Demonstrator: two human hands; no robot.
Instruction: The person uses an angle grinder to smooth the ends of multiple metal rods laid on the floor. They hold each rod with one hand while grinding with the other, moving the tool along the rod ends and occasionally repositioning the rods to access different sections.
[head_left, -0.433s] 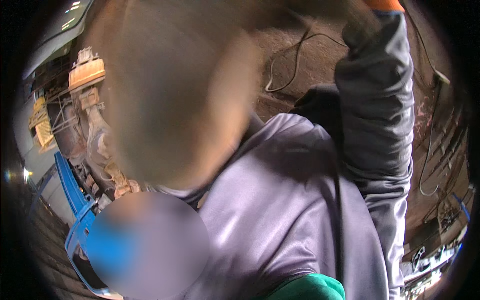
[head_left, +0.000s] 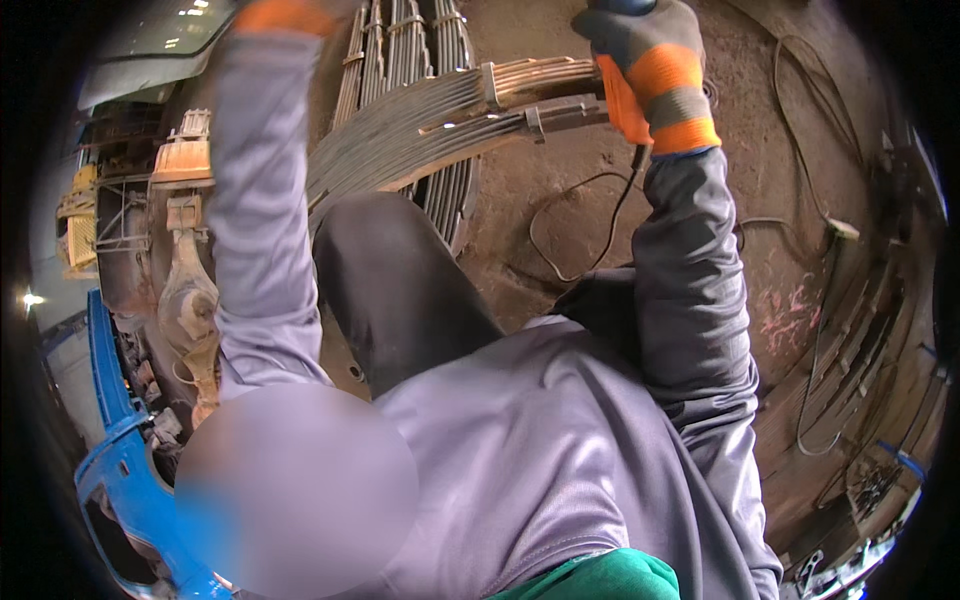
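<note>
My right hand (head_left: 655, 60), in a grey and orange work glove, is closed around a corded power tool with a blue body (head_left: 622, 5), cut off by the top edge. A dark cord (head_left: 630, 185) runs down from the tool below the wrist. Just left of that hand lie the ends of curved, rusty leaf springs (head_left: 410, 115). My left hand (head_left: 285, 17) reaches to the top edge; only a blurred orange part of its glove shows and the fingers are hidden. Its grey sleeve passes left of the leaf springs.
My bent knee (head_left: 400, 270) in dark trousers is close to the leaf springs. Cables (head_left: 805, 185) loop over the brown floor at right. To the left are a rusty axle housing (head_left: 188, 300) and a blue metal frame (head_left: 115, 400). Several long metal strips (head_left: 870, 340) lie at far right.
A large blurred shape that covered the upper middle is gone, uncovering the leaf springs and my knee. My left forearm now shows. My right hand has come lower and leftward into view with the power tool.
</note>
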